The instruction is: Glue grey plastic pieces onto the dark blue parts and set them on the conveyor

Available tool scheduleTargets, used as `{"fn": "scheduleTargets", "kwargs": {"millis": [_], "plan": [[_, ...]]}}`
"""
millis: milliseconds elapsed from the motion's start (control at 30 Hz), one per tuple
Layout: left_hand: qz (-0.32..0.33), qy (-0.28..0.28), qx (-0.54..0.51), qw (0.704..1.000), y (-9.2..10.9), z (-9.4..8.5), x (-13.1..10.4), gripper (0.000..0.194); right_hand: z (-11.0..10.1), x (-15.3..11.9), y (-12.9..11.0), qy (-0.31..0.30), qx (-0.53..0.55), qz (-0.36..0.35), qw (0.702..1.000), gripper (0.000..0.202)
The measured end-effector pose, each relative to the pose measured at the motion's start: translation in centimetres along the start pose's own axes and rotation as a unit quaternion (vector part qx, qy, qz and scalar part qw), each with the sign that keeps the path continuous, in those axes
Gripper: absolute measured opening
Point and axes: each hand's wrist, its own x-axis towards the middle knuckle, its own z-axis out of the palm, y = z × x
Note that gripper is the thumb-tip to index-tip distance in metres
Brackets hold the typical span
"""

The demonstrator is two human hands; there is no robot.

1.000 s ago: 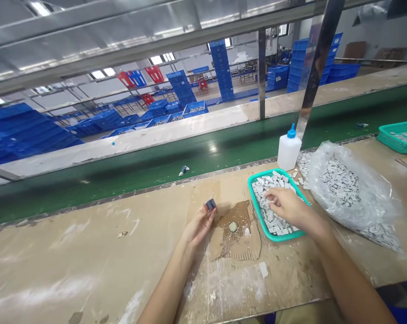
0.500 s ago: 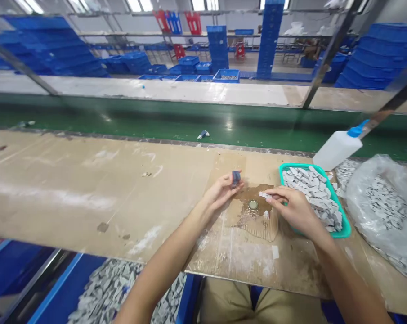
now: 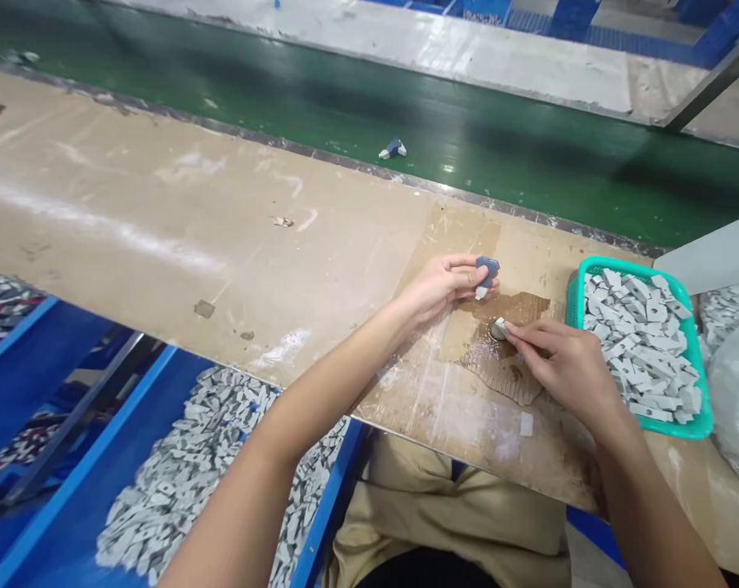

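Sat at a workbench (image 3: 130,212) beside a green conveyor belt (image 3: 528,155), both hands over a torn patch of brown cardboard (image 3: 504,359) near the bench's front edge.

Left hand (image 3: 436,286): fingers closed in a pinch on a small blue-grey part (image 3: 487,268), held just above the cardboard's far edge, with something white showing at its lower end (whether a second piece or part of the same one, impossible to tell). Long axis of the part roughly upright, tilted slightly toward the belt.

Right hand (image 3: 568,367): fingertips drawn together and pressed down at a small round pale blob (image 3: 498,329) on the cardboard, apparently pinching a small grey piece against it (the piece itself mostly hidden under the fingertips, so grip uncertain).

The relation that mattered: blob and right fingertips lay just below and slightly right of the held part, nearer the bench's front edge, the two hands close together but not touching. Right hand nearer the blob; left hand nearer the belt side.

Just right of the right hand, a teal tray (image 3: 700,425) heaped with grey pieces (image 3: 644,343), standing toward the bench's right end. Below the front edge, a blue bin (image 3: 69,506) holding more grey pieces. On the belt, well apart from the hands, one stray small part (image 3: 393,149).
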Motion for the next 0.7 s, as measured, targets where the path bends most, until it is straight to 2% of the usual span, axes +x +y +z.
{"fn": "scheduleTargets", "kwargs": {"millis": [400,533,700], "plan": [[0.009,0.020,0.016,1.000,-0.14,0.36,-0.05,0.015,0.13,-0.10,0.06,-0.023,-0.034,-0.020,0.999,0.030],[0.014,0.009,0.022,1.000,-0.14,0.36,-0.04,0.015,0.17,-0.11,0.13,-0.028,-0.044,-0.020,0.998,0.032],[0.017,-0.002,0.030,0.999,-0.11,0.45,-0.24,0.021,0.25,-0.03,0.29,-0.015,-0.061,-0.054,0.997,0.031]]}}
